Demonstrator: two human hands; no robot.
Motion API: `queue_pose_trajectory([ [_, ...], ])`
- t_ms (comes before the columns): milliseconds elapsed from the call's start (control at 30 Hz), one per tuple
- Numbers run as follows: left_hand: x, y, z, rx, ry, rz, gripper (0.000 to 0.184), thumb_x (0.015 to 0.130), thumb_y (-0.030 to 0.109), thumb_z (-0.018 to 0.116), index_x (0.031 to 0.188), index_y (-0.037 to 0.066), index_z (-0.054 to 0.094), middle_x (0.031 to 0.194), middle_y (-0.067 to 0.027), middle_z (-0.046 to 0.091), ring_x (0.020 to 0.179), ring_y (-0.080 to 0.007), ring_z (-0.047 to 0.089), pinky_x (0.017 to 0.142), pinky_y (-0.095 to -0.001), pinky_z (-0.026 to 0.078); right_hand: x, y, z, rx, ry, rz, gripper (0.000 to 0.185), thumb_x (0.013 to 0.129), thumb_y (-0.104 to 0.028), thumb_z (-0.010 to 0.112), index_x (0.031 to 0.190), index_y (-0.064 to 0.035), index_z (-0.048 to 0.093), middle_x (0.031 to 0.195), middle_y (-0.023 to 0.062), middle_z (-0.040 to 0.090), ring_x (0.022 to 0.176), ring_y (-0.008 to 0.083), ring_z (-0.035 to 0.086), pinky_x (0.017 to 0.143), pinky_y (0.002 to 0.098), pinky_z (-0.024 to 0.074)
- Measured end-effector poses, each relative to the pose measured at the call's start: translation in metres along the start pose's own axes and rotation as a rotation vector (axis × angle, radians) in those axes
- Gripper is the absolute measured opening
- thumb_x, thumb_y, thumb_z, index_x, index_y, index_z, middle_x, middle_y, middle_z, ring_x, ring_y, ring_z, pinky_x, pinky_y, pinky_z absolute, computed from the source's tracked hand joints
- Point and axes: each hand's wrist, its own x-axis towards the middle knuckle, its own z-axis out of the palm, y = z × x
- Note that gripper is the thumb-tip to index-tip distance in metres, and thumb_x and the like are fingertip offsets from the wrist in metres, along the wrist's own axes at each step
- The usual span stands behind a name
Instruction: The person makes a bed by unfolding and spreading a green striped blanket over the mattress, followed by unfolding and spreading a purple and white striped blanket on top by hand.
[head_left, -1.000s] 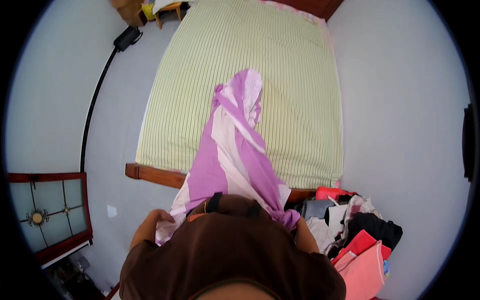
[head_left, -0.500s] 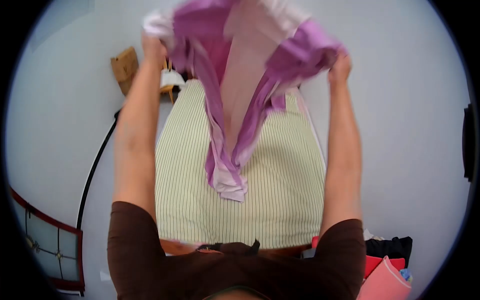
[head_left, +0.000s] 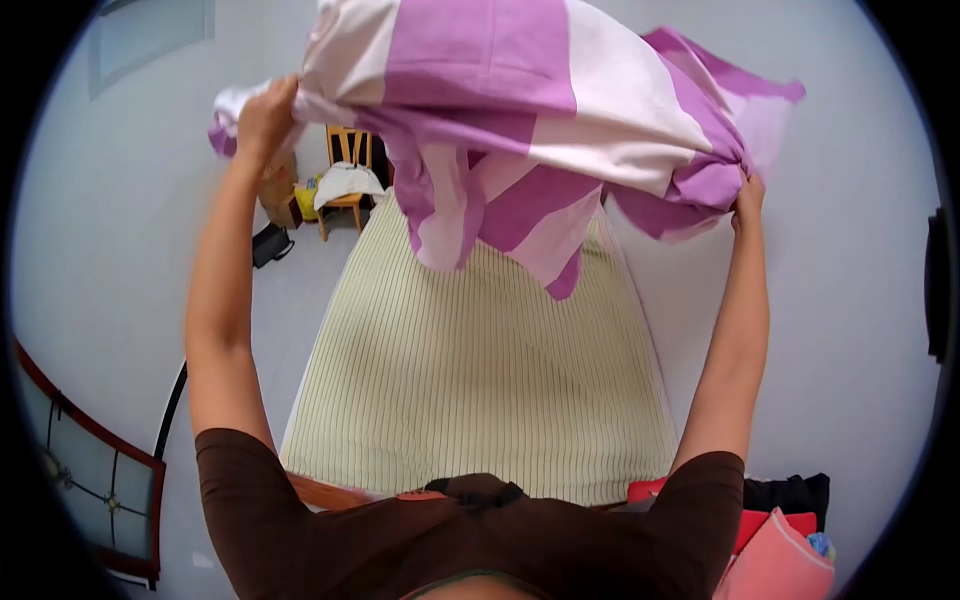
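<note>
A large cloth with broad purple and white stripes (head_left: 480, 60) hangs in the air over the far part of the bed, spread wide between both raised hands. Its left part is clenched in my left hand (head_left: 267, 118), with a white and purple end sticking out beyond the fist. My right hand (head_left: 748, 200) grips bunched purple fabric on the other side, and a loose corner flares up past it. Folds droop in the middle toward the striped green bed cover (head_left: 480, 380), and the cloth hides the bed's far end.
A wooden chair (head_left: 345, 200) with white cloth on it stands at the back left, near a black bag (head_left: 270, 245). At lower left is a red-framed glass panel (head_left: 90, 480). Pink, red and black fabrics (head_left: 785, 560) are piled at lower right. The bed's wooden edge (head_left: 330, 492) lies before my body.
From low beside my body, both hands have risen and moved apart with the cloth. It has gone from lying bunched lengthwise on the bed to billowing wide in the air.
</note>
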Motion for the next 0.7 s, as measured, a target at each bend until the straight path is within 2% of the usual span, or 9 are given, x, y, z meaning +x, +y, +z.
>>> queue_pose_trajectory([
  [133,-0.141,0.040,0.012,-0.104,-0.316,-0.084,0.035,0.074,0.007,0.055,0.108,0.016,0.051,0.082,-0.0121,0.057,0.069,-0.0326,0.060,0.058,-0.0428,0.047,-0.022,0.114,-0.030,-0.434,-0.116,-0.192,0.028,0.087,-0.025,0.053,0.096,0.0009,0.059,0.074,0.0053,0.057,0.064,0.0136,0.051,0.055,0.0294,0.0412],
  [233,-0.283,0.070,0.018,-0.167,-0.706,-0.212,0.041,0.079,0.011,0.050,0.118,0.022,0.051,0.089,-0.0134,0.059,0.074,-0.0322,0.060,0.063,-0.0416,0.048,-0.098,0.150,-0.044,-0.760,-0.279,0.021,0.037,0.082,-0.032,0.058,0.074,0.0031,0.060,0.063,0.0060,0.055,0.061,0.0140,0.047,0.057,0.0335,0.0400],
  [267,-0.321,0.083,0.006,-0.161,-0.862,-0.239,0.039,0.080,0.012,0.049,0.117,0.024,0.054,0.089,-0.0140,0.059,0.074,-0.0325,0.060,0.064,-0.0419,0.048,-0.119,0.188,-0.055,-0.648,-0.285,-0.068,0.038,0.081,-0.034,0.056,0.072,0.0034,0.058,0.062,0.0093,0.056,0.060,0.0155,0.049,0.057,0.0352,0.0399],
  [300,-0.361,0.094,-0.002,-0.137,-0.960,-0.269,0.034,0.081,0.014,0.049,0.112,0.023,0.058,0.087,-0.0144,0.059,0.074,-0.0328,0.060,0.063,-0.0422,0.047,-0.133,0.223,-0.071,-0.881,-0.322,-0.054,0.037,0.079,-0.034,0.055,0.072,0.0020,0.060,0.063,0.0133,0.057,0.059,0.0171,0.050,0.057,0.0371,0.0406],
  [400,-0.454,0.121,-0.024,-0.214,-1.008,-0.391,0.023,0.081,0.017,0.049,0.101,0.017,0.059,0.083,-0.0156,0.059,0.073,-0.0341,0.060,0.061,-0.0436,0.047,-0.204,0.289,-0.129,-0.895,-0.362,0.204,0.039,0.075,-0.034,0.054,0.070,0.0036,0.063,0.065,0.0174,0.060,0.064,0.0253,0.057,0.063,0.0398,0.0431],
  [467,-0.499,0.137,-0.024,-0.186,-1.107,-0.391,0.017,0.081,0.015,0.048,0.094,0.014,0.058,0.079,-0.0157,0.061,0.071,-0.0346,0.061,0.060,-0.0442,0.047,-0.233,0.361,-0.187,-0.733,-0.235,0.560,0.031,0.077,-0.029,0.060,0.073,0.0017,0.062,0.066,0.0113,0.058,0.064,0.0193,0.053,0.057,0.0367,0.0420],
  [533,-0.513,0.154,-0.035,-0.209,-1.155,-0.419,0.010,0.079,0.011,0.046,0.083,0.010,0.055,0.073,-0.0165,0.062,0.068,-0.0351,0.062,0.059,-0.0449,0.048,-0.289,0.348,-0.199,-0.728,-0.070,0.531,0.033,0.077,-0.029,0.061,0.075,0.0043,0.063,0.073,0.0136,0.062,0.067,0.0246,0.056,0.064,0.0390,0.0431],
  [600,-0.539,0.158,-0.034,-0.180,-1.202,-0.391,0.010,0.079,0.011,0.046,0.083,0.009,0.055,0.074,-0.0172,0.062,0.069,-0.0352,0.062,0.060,-0.0450,0.048,-0.322,0.377,-0.231,-0.666,-0.174,0.694,0.034,0.076,-0.023,0.066,0.089,0.0080,0.060,0.082,0.0141,0.063,0.073,0.0239,0.057,0.067,0.0380,0.0436],
  [700,-0.556,0.159,-0.039,-0.085,-1.275,-0.434,0.009,0.079,0.010,0.047,0.083,0.007,0.055,0.075,-0.0174,0.063,0.071,-0.0359,0.062,0.061,-0.0455,0.048,-0.386,0.413,-0.234,-0.338,0.240,0.722,0.039,0.071,-0.015,0.071,0.096,0.0119,0.056,0.087,0.0156,0.061,0.075,0.0258,0.057,0.068,0.0415,0.0448],
])
